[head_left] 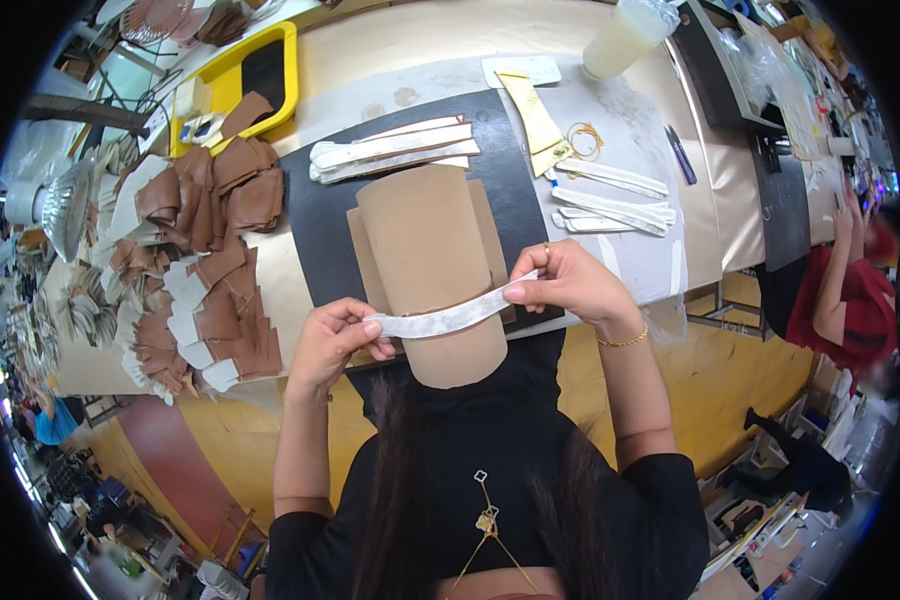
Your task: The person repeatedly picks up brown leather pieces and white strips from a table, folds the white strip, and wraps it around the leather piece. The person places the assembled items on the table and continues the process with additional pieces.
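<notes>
A pale grey-white strip of material (pixel 448 319) is stretched between my two hands, bowing slightly downward in the middle. My left hand (pixel 342 340) pinches its left end, and my right hand (pixel 573 284) pinches its right end between thumb and fingers. The strip lies across a tan curved form (pixel 428 235), whose near end reaches past the table edge toward me. Beneath the form is a black mat (pixel 322 245). At its far end, a stack of white and brown strips (pixel 395 152) rests on the mat.
Brown leather pieces (pixel 232 315) are piled at the left, near a yellow tray (pixel 290 75). To the right lie more white strips (pixel 615 210), a yellow piece (pixel 536 130) and a slim dark tool (pixel 681 157). A translucent container (pixel 625 42) stands behind. A person in red (pixel 850 305) sits far right.
</notes>
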{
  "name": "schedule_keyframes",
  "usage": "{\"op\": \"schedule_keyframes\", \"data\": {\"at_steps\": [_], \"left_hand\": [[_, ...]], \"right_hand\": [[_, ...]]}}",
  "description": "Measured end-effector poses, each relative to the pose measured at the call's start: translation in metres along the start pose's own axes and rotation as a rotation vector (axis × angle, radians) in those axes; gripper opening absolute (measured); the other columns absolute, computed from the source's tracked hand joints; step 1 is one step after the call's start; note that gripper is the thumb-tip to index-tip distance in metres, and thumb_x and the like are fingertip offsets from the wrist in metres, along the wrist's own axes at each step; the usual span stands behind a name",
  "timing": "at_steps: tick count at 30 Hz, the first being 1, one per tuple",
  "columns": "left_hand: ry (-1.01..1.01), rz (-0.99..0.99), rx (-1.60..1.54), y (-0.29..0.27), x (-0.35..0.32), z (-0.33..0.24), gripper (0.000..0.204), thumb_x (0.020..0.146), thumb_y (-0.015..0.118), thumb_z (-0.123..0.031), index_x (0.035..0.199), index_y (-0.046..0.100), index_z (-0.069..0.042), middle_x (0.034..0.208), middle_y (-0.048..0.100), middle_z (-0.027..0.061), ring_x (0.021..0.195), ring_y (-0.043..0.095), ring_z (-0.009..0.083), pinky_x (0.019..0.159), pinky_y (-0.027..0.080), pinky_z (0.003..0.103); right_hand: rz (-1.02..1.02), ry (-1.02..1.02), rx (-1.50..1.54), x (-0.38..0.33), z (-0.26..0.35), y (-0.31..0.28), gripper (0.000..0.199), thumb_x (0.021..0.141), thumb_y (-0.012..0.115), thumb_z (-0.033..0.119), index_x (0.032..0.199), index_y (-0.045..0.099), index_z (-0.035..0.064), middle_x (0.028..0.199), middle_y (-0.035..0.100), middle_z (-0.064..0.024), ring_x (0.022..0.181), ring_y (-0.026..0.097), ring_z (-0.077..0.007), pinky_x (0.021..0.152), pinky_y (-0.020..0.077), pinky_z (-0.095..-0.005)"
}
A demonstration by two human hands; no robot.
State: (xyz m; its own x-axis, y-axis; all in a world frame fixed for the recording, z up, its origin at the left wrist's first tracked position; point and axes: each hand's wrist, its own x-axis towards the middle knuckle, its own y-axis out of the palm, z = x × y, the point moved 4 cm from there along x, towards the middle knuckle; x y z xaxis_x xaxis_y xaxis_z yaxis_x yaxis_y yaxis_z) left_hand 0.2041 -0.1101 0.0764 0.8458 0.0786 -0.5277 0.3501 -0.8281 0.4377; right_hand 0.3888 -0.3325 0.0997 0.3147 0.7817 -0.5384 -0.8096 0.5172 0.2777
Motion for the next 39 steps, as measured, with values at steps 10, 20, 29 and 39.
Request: {"op": "schedule_keyframes", "data": {"at_steps": [10, 20, 29, 39], "left_hand": [[-0.044, -0.002, -0.053, 0.003, 0.007, 0.006, 0.008, 0.087, 0.061, 0.000, 0.093, 0.059, 0.005, 0.080, 0.067, 0.0173, 0.069, 0.068, 0.0222, 0.061, 0.058, 0.029], [-0.032, -0.010, -0.107, 0.002, 0.008, 0.010, 0.008, 0.086, 0.059, 0.001, 0.094, 0.059, 0.004, 0.081, 0.067, 0.0173, 0.066, 0.068, 0.0225, 0.061, 0.059, 0.031], [0.016, -0.008, -0.124, 0.007, 0.006, 0.013, 0.008, 0.089, 0.059, -0.002, 0.095, 0.058, 0.003, 0.081, 0.067, 0.0170, 0.067, 0.068, 0.0217, 0.062, 0.058, 0.029], [0.118, 0.047, -0.204, 0.020, -0.013, 0.010, 0.010, 0.090, 0.059, -0.007, 0.096, 0.056, 0.000, 0.080, 0.066, 0.0140, 0.069, 0.068, 0.0192, 0.064, 0.058, 0.028]], "right_hand": [[0.044, -0.014, 0.206, 0.021, -0.030, 0.008, 0.021, 0.080, 0.076, 0.014, 0.081, 0.057, 0.0043, 0.070, 0.061, 0.0003, 0.061, 0.055, -0.0053, 0.055, 0.0458, -0.0187], [-0.121, -0.187, 0.386, 0.022, -0.040, 0.014, 0.035, 0.076, 0.080, 0.018, 0.086, 0.049, 0.0087, 0.070, 0.052, 0.0027, 0.054, 0.053, -0.0037, 0.045, 0.0430, -0.0171], [-0.062, -0.033, 0.257, 0.016, -0.045, 0.014, 0.029, 0.078, 0.079, 0.019, 0.090, 0.057, 0.0051, 0.075, 0.052, 0.0023, 0.057, 0.052, -0.0035, 0.050, 0.0438, -0.0186], [-0.198, -0.826, -1.205, -0.057, 0.039, 0.089, 0.088, 0.057, 0.078, 0.044, 0.134, 0.049, 0.0107, 0.135, 0.049, -0.0095, 0.132, 0.039, -0.0311, 0.110, 0.0263, -0.0467]]}}
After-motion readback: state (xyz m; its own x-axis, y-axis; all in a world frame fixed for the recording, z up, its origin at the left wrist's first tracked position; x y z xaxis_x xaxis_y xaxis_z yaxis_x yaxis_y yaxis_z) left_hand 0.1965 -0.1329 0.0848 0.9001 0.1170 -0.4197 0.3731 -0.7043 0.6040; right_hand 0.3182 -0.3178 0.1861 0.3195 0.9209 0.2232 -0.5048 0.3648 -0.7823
